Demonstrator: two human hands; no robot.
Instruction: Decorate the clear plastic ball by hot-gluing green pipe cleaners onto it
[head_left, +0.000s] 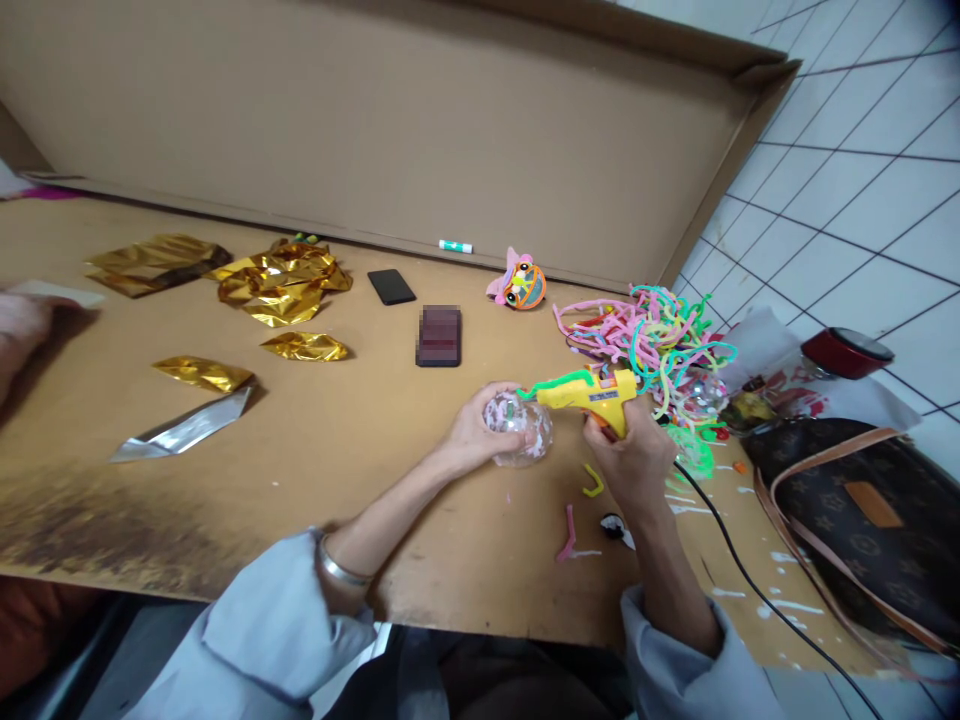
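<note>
My left hand (487, 425) is closed round a clear plastic ball (536, 440) with whitish patches on it, held just above the table. In my right hand (637, 445) is a yellow hot glue gun (581, 393), gripped by its handle, its nozzle end pointing left at the top of the ball. A green fuzzy strip (559, 382) runs along the gun's barrel. Whether the nozzle touches the ball I cannot tell. Near my right wrist lie a yellow bent pipe cleaner piece (593, 481), a pink one (567, 532) and a small black-and-white piece (616, 528).
A heap of coloured pipe cleaners (645, 335) lies at back right, near a brown handbag (847, 520). The gun's black cord (739, 565) trails right. Gold foil (281, 283), a phone (391, 287) and a decorated ball (525, 283) stand behind. Another person's hand (26, 330) is far left.
</note>
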